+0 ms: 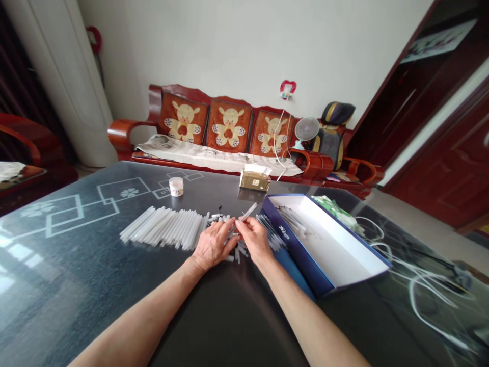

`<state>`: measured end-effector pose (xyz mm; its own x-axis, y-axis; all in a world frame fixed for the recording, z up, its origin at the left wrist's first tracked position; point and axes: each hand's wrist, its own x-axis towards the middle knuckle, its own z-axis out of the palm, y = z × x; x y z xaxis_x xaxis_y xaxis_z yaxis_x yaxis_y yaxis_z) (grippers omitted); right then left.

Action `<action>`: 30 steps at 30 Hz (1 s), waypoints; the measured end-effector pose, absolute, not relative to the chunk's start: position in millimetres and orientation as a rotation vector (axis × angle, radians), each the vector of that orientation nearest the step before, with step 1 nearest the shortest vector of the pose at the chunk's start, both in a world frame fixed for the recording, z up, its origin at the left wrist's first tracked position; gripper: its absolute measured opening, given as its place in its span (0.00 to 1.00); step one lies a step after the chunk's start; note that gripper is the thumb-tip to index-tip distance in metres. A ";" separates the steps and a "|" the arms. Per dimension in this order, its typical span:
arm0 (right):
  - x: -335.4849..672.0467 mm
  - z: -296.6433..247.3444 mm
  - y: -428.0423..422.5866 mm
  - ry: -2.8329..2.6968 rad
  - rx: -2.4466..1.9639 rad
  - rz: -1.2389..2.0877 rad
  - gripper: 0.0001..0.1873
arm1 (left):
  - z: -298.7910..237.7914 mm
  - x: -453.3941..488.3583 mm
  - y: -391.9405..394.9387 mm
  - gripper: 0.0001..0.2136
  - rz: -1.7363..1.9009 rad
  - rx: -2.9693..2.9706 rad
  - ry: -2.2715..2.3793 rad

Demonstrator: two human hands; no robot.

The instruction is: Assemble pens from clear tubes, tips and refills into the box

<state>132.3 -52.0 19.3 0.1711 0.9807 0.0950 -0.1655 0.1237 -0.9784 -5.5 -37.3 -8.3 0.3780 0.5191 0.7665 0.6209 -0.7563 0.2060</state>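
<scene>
My right hand [255,237] pinches a slim translucent white tube [250,210], which looks like a pen barrel and points up and away to the right. The fingertips of my left hand [213,243] meet the right ones at the tube's near end. Its fingers are bent, and what they grip is hidden. Left of the hands lies a long row of similar white tubes [168,227], side by side. Small white and dark pieces [240,251] are scattered beneath and around both hands. Thin, dark-tipped sticks like pen refills [272,232] lie to the right.
A blue box with a white inside [301,250] stands at the right, holding several thin sticks. Beyond are a tissue box [254,181] and a small round jar [176,187]. A green-and-white packet [338,214] and white cables [420,285] lie past the blue box.
</scene>
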 end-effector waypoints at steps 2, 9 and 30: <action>132.0 16.9 -53.0 -1.036 -1.055 1.131 0.18 | -10.8 -4.8 -35.6 0.17 -1.314 -2.541 -1.051; 159.6 33.3 -44.2 -0.891 -1.021 1.020 0.22 | -10.4 -6.8 -34.2 0.14 -1.228 -2.376 -1.148; 135.6 16.4 -55.0 -1.167 -1.219 0.982 0.18 | 2.2 -4.9 -40.3 0.11 -1.025 -2.253 -1.193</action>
